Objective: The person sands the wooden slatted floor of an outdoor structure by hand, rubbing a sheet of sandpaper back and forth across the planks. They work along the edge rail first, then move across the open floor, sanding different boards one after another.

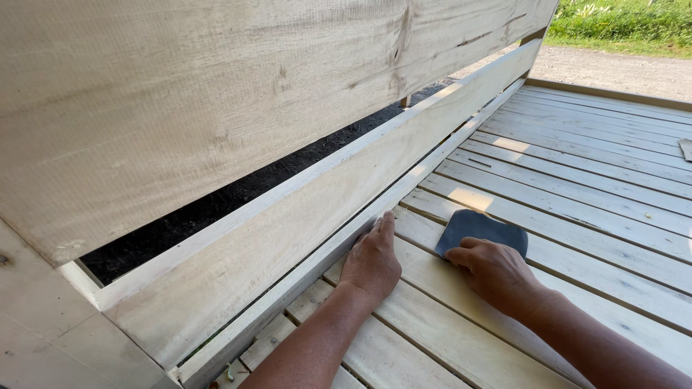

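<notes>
We see a pale slatted wooden bench [577,180] with its plank backrest [216,108] rising at left. Our left hand [371,261] lies flat and open on a seat slat, grasping nothing. Just beside it, our right hand [492,272] presses its fingers onto a dark grey sandpaper sheet [481,229] lying on the slats.

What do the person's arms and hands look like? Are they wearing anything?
Both arms are bare up to the picture's edge, with no sleeves showing. The left hand and right hand wear no gloves, rings or watch. The fingernails are short and plain.
</notes>
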